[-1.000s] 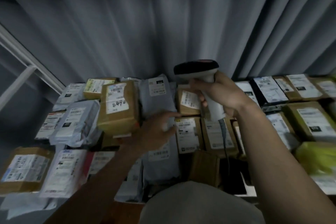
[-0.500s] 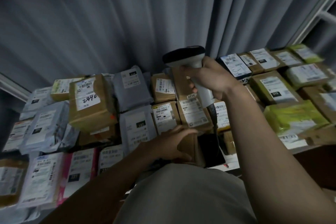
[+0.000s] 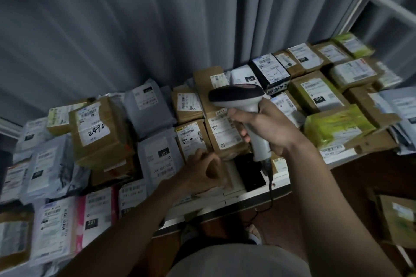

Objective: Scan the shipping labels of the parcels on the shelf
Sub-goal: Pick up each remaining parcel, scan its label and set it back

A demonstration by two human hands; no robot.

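Your parcels covered the shelf [image 3: 247, 198] from its left end to its right end, packed edge to edge against the grey curtain [image 3: 135, 29] at the back. Much of the label print was too small and blurred to read. What you could read: "2490" handwritten on the label of the tall cardboard box [image 3: 99, 132] toward the left end, "2214" on a small tag on the brown box [image 3: 225, 135] below the scanner's head, "231" on the grey mailer [image 3: 159, 159] and on the pink mailer [image 3: 99, 216] at the front edge, and "010" on the green-taped box [image 3: 315, 94] toward the right end. The black box [image 3: 270, 74] at the back carried handwriting you could not make out.

Your right hand [image 3: 267, 128] was wrapped around the grip of the barcode scanner [image 3: 238, 99], its dark head raised above the middle parcels; its cable [image 3: 270, 186] dropped over the shelf's front edge. Your left hand [image 3: 202, 171] lay at the front edge with its fingers curled over a small brown parcel [image 3: 222, 175], most of which the hand hid. Beside it lay a flat black item [image 3: 249, 171], partly covered by the scanner handle. The yellow-green wrapped parcel [image 3: 337, 128] sat near the right front, its label blurred. Parcels at the far left and right were cut off by the frame.
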